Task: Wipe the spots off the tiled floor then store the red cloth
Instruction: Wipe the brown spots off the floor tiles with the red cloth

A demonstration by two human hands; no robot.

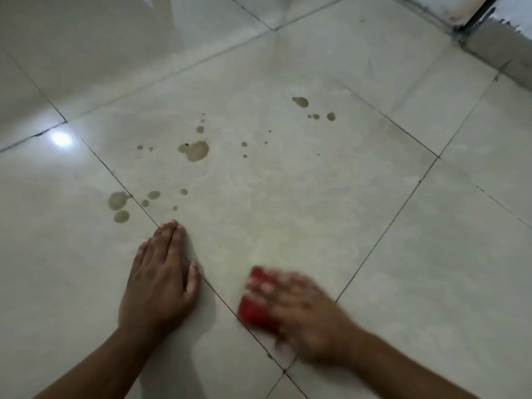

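Brownish spots mark the pale tiled floor [316, 203]: a large spot [195, 151] in the middle, a cluster [118, 201] at the left near a grout line, and a few spots [300, 102] farther back right. My right hand [299, 306], blurred by motion, presses on the folded red cloth [254, 306] flat on the tile in the near foreground. The cloth shows only at the hand's left side. My left hand [161, 277] rests flat on the floor, fingers together, just below the left cluster, holding nothing.
A raised ledge or wall base [495, 50] with a dark rod [479, 12] runs along the far right corner. A bright light reflection [60, 138] glares on the tile at the left.
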